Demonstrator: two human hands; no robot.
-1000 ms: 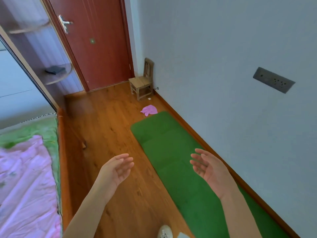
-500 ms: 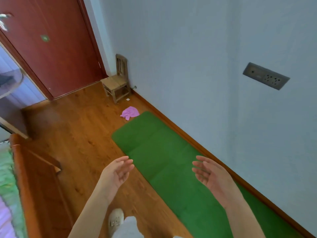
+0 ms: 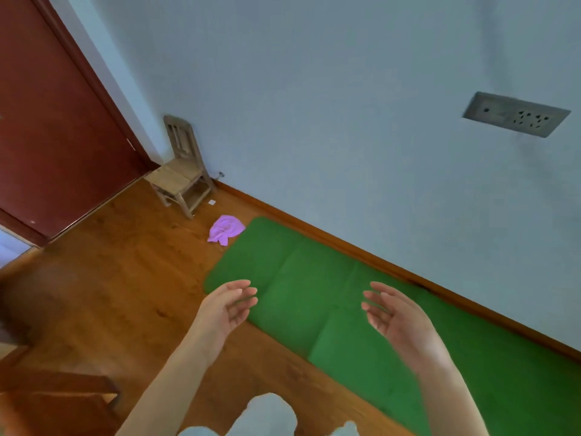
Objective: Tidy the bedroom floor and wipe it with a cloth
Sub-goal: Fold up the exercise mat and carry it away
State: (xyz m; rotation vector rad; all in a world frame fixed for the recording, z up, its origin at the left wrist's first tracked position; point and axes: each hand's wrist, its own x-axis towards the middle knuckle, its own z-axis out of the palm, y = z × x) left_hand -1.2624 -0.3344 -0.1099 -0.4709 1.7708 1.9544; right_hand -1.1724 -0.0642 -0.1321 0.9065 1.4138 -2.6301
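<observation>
A crumpled purple cloth [image 3: 224, 229] lies on the wooden floor [image 3: 119, 287] just beyond the near corner of a long green mat [image 3: 330, 297] that runs along the wall. My left hand [image 3: 224, 309] hangs open over the mat's left edge, palm turned inward. My right hand [image 3: 399, 319] is open above the mat's middle, palm facing the left one. Both hands hold nothing and are well short of the cloth.
A small wooden chair [image 3: 180, 171] stands in the corner by the red door [image 3: 53, 130]. A small white scrap [image 3: 212, 202] lies beside the chair. A wooden bed frame [image 3: 53, 401] sits at lower left. A socket panel [image 3: 515, 114] is on the wall.
The view has swung to the right and moved forward; the bed has left the frame and the cloth and chair look closer. Both hands stay open in the same pose.
</observation>
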